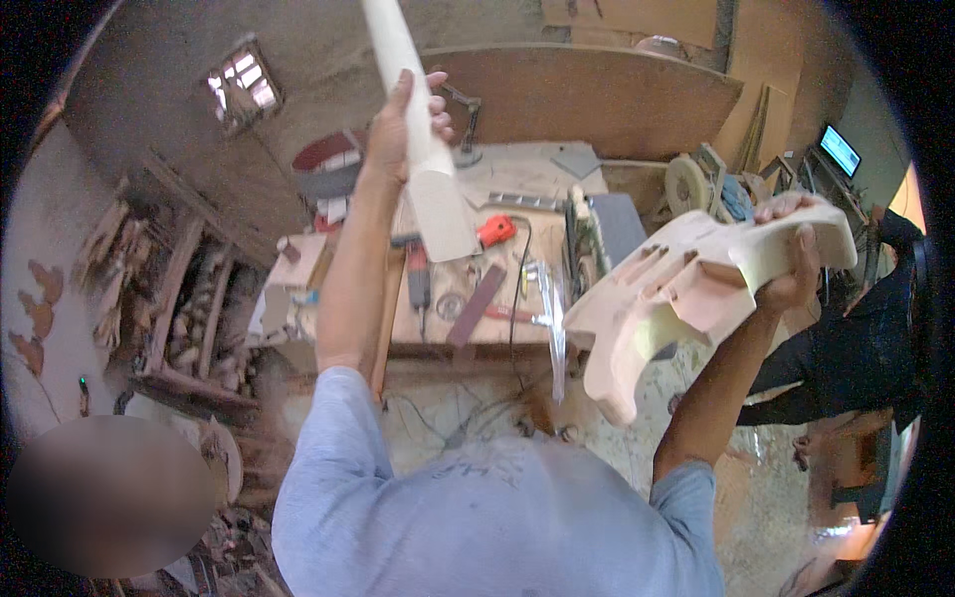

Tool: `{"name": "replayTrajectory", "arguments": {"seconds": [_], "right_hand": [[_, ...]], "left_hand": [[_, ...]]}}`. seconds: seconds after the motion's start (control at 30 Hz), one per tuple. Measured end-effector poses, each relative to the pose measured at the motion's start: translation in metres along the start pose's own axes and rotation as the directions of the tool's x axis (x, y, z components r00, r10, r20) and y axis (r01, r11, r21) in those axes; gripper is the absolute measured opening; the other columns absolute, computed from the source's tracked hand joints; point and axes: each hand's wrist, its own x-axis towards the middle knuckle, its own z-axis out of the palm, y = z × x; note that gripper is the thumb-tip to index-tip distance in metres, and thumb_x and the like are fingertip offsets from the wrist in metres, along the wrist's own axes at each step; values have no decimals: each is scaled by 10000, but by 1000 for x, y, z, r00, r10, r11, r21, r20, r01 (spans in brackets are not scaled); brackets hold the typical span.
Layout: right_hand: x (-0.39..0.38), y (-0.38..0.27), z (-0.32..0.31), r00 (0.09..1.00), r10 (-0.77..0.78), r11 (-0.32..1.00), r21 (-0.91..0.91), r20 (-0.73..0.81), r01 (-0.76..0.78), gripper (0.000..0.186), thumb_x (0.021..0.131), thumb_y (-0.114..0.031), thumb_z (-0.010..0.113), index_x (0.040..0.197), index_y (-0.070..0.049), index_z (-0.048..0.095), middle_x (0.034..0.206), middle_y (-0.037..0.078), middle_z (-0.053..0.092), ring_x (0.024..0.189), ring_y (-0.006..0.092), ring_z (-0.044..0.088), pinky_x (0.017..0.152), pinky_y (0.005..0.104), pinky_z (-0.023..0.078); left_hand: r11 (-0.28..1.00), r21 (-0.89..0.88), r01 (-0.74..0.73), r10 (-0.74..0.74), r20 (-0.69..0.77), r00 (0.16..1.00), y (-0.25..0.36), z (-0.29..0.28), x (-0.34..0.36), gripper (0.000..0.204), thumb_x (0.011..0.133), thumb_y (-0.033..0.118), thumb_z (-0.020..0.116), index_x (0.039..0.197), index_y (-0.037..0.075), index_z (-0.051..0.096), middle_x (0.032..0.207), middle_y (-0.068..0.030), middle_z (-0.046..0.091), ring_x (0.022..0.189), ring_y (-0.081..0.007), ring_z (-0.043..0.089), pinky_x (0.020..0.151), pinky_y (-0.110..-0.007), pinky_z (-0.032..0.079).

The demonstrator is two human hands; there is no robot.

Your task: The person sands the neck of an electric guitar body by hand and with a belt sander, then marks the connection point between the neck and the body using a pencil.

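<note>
My left hand (391, 134) is closed around a pale wooden guitar neck (445, 217), raised above the workbench. Its squared, wider end points down toward me, and its far end runs out of the top of the view. Out to the right, my right hand (796, 277) grips an unpainted wooden electric guitar body (681, 264) by one end. The body is tilted, with its carved cavities and slots showing and its curved horn hanging lowest. Neck and body are well apart.
On the workbench (542, 164) lie an orange and grey power tool (494, 231), a dark red strip (476, 303) and a metal ruler (527, 201). A wooden rack (179, 298) stands left. A person in dark clothes (846, 338) is at the right. Cables cross the floor.
</note>
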Motion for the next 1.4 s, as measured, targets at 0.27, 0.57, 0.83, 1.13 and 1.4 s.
{"name": "replayTrajectory", "arguments": {"seconds": [0.27,0.57,0.83,1.13,1.4], "right_hand": [[-25,-40,92,999,-38,995,-93,9,38,473,886,-306,623,1225,5,516,952,148,530,866,262,530,805,405,442],[-72,-115,123,967,-167,945,-312,-193,101,460,903,-357,681,1167,-7,541,847,133,586,701,234,597,618,334,508],[-181,-225,99,815,-418,587,-804,-401,-94,411,760,-243,817,1041,-38,598,834,67,621,741,161,630,667,294,515],[-281,-314,56,509,-817,41,-908,-270,-417,423,728,-258,914,903,-60,584,841,19,619,787,124,583,709,295,495],[-337,-378,-28,383,-906,-10,-894,-181,-448,507,713,-341,932,916,-81,547,813,36,605,749,168,599,676,328,498]], "left_hand": [[984,135,114,-71,-292,954,23,-112,-140,536,1061,446,509,1353,-2,543,734,22,512,594,-89,516,529,-252,471],[959,112,261,-197,-401,895,-25,-133,-188,461,1081,422,458,1363,66,543,714,36,499,529,-70,488,485,-230,433],[901,-79,427,-433,-85,897,-74,-91,-170,530,1069,417,479,1501,117,407,783,-1,535,553,-107,523,496,-292,477],[881,193,432,-461,145,875,-92,-10,-186,551,1051,428,503,1511,131,436,882,-27,537,709,-120,556,619,-272,505],[877,255,407,-409,-46,911,-95,124,-288,539,1066,370,516,1467,16,453,857,-20,516,639,-86,493,533,-235,458]]}}
